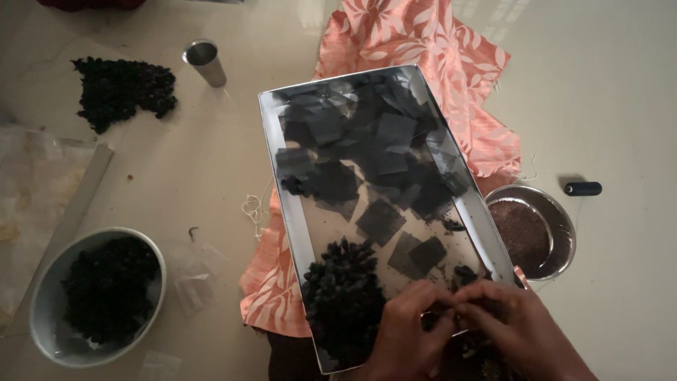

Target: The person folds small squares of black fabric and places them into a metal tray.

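Observation:
A long shiny metal tray (271,141) rests on an orange leaf-patterned cloth (423,42). It holds several dark square mesh pieces (367,155) and a heap of small dark bundles (342,289). My left hand (405,331) and my right hand (511,321) meet at the tray's near right corner, fingers pinched together on a small dark piece (446,309) that is mostly hidden between them.
A grey bowl (46,310) of dark bundles sits at lower left, a loose dark pile (120,88) and a steel tumbler (206,62) at upper left. A steel bowl (560,226) of brown grains and a dark thread spool (582,188) lie at right. Clear plastic sheets (35,190) are at far left.

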